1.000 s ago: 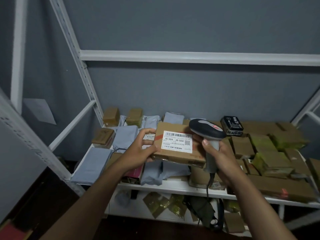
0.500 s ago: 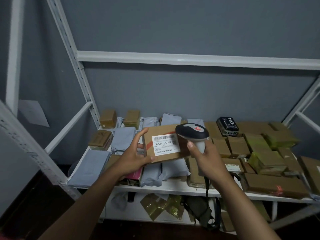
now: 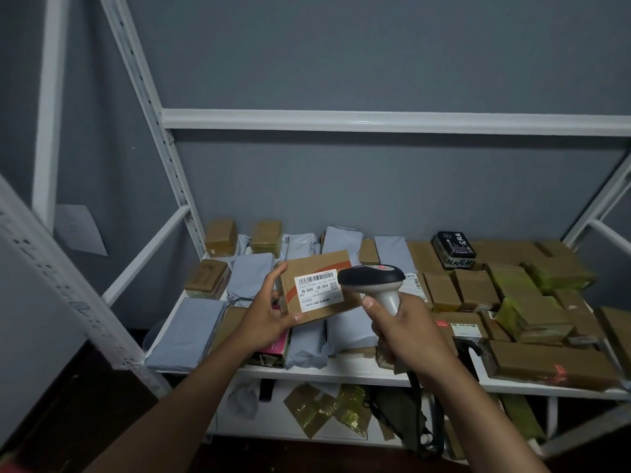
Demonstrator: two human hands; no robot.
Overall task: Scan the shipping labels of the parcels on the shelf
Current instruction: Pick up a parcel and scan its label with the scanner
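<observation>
Brown cardboard parcel [image 3: 317, 288] with orange stripe, white label [image 3: 317, 291], grey-black scanner [image 3: 374, 279], white shelf [image 3: 341, 370], grey mailers [image 3: 186, 331]

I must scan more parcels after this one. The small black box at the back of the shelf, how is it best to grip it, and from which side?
Judging by its pose, take the black box across its two long sides, coming from above. It lies tilted on top of the brown parcels, so its top and sides are free, while neighbours crowd its base.

Your scanner [image 3: 372, 279] head covers the right edge of the shipping label [image 3: 317, 291], and the small print there is too tiny to read. Your right hand [image 3: 408, 331] hides the handle. The brown parcels [image 3: 614, 327] at right are cut off by the edge.
</observation>
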